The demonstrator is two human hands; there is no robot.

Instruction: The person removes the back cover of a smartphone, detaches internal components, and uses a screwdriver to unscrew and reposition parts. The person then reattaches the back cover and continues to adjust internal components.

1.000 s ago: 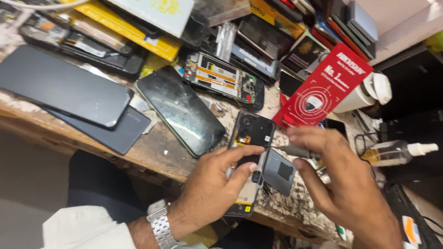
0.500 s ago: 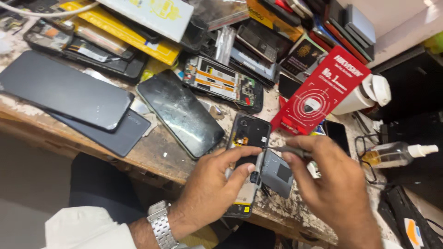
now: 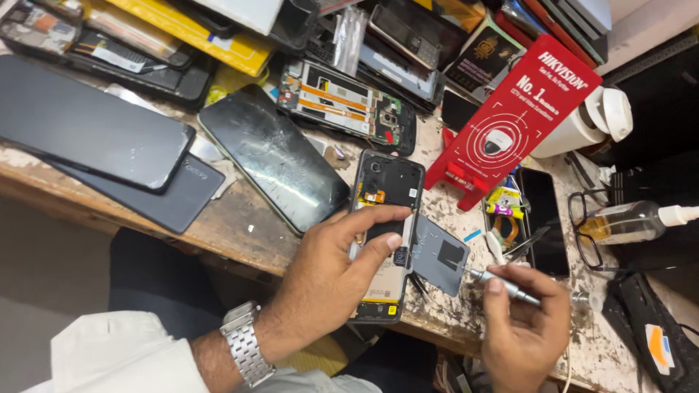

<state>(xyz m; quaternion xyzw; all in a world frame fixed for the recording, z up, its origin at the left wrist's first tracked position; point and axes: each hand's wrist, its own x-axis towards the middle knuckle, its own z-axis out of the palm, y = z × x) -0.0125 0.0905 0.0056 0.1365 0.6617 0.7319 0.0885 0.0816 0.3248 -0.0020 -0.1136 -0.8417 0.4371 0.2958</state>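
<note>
A worn, paint-flecked workbench [image 3: 240, 225] spreads beyond my fingers, heaped at its far side with phone parts. Up and to the left of my left fingertips lie two dark phone panels [image 3: 95, 135], stacked; nearer them sits a cracked screen [image 3: 280, 164], just beside my knuckles. A red printed card [image 3: 520, 109] stands up and to the right of both hands. Past my right fingers, farther right, rest a pair of spectacles [image 3: 586, 225] and a clear dropper bottle [image 3: 630, 220].

The opened phone [image 3: 382, 233] I am working on lies face down at the bench's near edge, directly under my left hand [image 3: 331, 280]. That hand comes in palm down from the lower left, wrist strap of a metal watch [image 3: 244, 353] showing; its index finger and thumb are spread across the phone's frame, pressing it flat rather than gripping it. A grey shield plate [image 3: 437, 255] lies between my two sets of fingertips, touching the phone's right edge.

My right hand [image 3: 528, 331] rises from below, fingers curled tightly round a slim metal screwdriver [image 3: 502, 284], its tip aimed left at the plate.

To do this well, I judge the left fingers should keep the frame pinned flat while the driver tip meets the plate squarely and lightly, so nothing slides toward the bench edge.
</note>
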